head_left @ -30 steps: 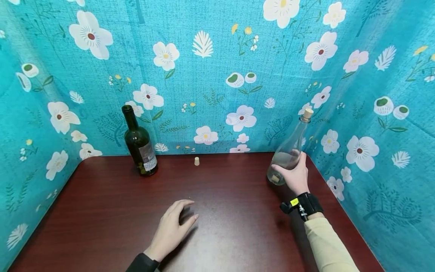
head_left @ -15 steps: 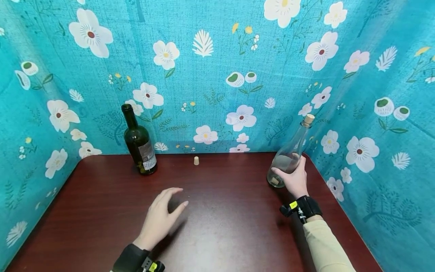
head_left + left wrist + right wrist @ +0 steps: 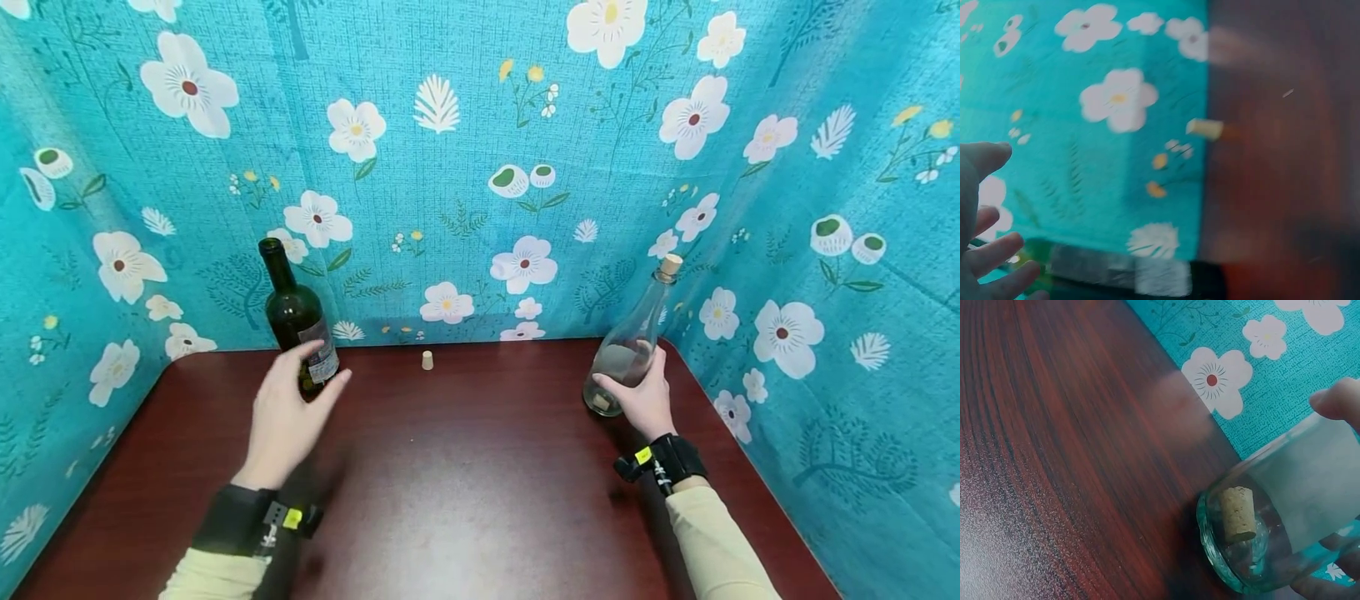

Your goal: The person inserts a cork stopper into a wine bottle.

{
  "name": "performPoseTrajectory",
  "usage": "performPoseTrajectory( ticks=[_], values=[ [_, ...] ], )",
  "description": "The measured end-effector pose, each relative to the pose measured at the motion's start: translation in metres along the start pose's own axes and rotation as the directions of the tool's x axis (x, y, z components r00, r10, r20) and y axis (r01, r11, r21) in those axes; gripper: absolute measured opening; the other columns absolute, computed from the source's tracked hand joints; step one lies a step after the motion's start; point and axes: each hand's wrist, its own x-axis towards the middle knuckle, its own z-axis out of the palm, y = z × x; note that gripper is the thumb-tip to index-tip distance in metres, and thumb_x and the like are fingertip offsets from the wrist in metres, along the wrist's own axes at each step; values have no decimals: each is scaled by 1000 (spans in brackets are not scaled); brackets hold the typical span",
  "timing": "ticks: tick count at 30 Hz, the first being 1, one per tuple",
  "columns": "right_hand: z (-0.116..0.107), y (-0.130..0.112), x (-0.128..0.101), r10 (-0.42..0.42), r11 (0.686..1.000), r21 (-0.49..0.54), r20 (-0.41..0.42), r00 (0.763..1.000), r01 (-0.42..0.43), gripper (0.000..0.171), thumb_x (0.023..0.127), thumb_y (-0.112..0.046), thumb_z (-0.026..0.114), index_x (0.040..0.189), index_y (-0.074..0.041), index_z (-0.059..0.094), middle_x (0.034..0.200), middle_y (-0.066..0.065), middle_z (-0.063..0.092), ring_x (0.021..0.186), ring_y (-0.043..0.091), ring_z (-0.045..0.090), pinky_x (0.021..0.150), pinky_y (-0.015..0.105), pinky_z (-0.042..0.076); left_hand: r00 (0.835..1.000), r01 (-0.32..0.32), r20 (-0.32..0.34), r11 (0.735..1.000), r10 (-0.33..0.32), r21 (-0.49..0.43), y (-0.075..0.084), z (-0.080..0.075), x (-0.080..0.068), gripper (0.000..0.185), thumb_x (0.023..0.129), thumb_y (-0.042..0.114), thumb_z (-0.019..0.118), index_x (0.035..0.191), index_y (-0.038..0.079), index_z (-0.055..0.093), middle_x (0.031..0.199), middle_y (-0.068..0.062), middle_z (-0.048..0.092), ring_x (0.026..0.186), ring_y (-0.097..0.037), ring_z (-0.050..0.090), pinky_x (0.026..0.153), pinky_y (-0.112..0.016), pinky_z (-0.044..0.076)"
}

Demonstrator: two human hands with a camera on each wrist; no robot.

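My right hand (image 3: pixel 647 402) grips a clear glass bottle (image 3: pixel 633 333) low on its body, at the table's back right. A cork (image 3: pixel 671 264) sits in the bottle's mouth, and another cork (image 3: pixel 1238 514) lies inside at the bottom. The bottle leans to the right. At the back left stands a dark green wine bottle (image 3: pixel 291 308) with a grey label, its mouth uncorked. My left hand (image 3: pixel 283 417), thumb and fingers spread apart, is close in front of the green bottle and overlaps its lower part in the head view. Nothing is between those fingers.
A small loose cork (image 3: pixel 427 360) stands on the dark red-brown table (image 3: pixel 465 450) near its back edge, between the two bottles. Turquoise flowered cloth (image 3: pixel 450 208) hangs behind the table and along both sides.
My left hand has moved left and away from me, from the middle of the table to the green bottle. My right hand keeps its grip on the clear bottle, which tilts slightly more.
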Motion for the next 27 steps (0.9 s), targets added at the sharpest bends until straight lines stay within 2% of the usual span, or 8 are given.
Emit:
performPoseTrajectory(
  ticks=[3,6,11,15,20,23,27],
  values=[
    [1,-1,0,1,1000,2,5,1000,-1,89,80,-39,89,146,-24,32,139,12,52,122,34,52,97,58,42,998,27,-60,1000,-27,4,0,-10,17,73,93,36,76,152,9,43,146,-19,46,127,-40,48,95,-62,42],
    [1,-2,-1,-1,1000,3,13,1000,1,88,81,-38,89,146,-24,31,140,11,51,123,33,51,98,59,42,990,82,-110,997,-82,-6,-1,-15,27,85,92,38,77,158,10,32,154,-18,36,135,-39,41,100,-63,40],
    [2,-2,-2,-2,1000,0,18,1000,2,88,81,-37,89,146,-25,31,143,9,51,125,33,51,98,59,41,975,175,-132,984,-177,-29,-8,-14,43,97,90,47,77,161,13,21,160,-14,28,143,-35,33,109,-62,34],
    [2,-1,-1,-6,1000,7,10,1000,6,89,80,-37,89,147,-24,31,143,10,50,125,33,51,99,59,41,957,269,-101,962,-272,-41,-21,-11,57,103,89,54,74,163,15,14,163,-14,21,146,-36,28,112,-61,30],
    [1,0,-1,-8,1000,18,3,1000,8,88,80,-36,90,146,-24,32,141,10,52,123,32,52,99,58,41,912,406,-26,911,-409,-78,-41,-4,67,110,87,63,69,163,19,3,168,-11,10,151,-36,19,114,-63,23],
    [1,1,-1,-7,1000,20,6,1000,7,88,80,-36,90,146,-24,32,141,9,52,123,31,51,99,58,41,899,437,26,895,-436,-90,-49,2,70,114,87,67,67,163,19,-2,168,-14,10,150,-40,19,113,-65,23],
    [1,3,-1,-7,1000,21,11,1000,7,89,80,-37,89,146,-24,31,140,10,51,123,31,51,98,58,42,896,442,72,893,-437,-87,-56,7,73,112,90,66,64,163,18,-7,167,-20,9,148,-46,19,112,-68,23]
  ],
)
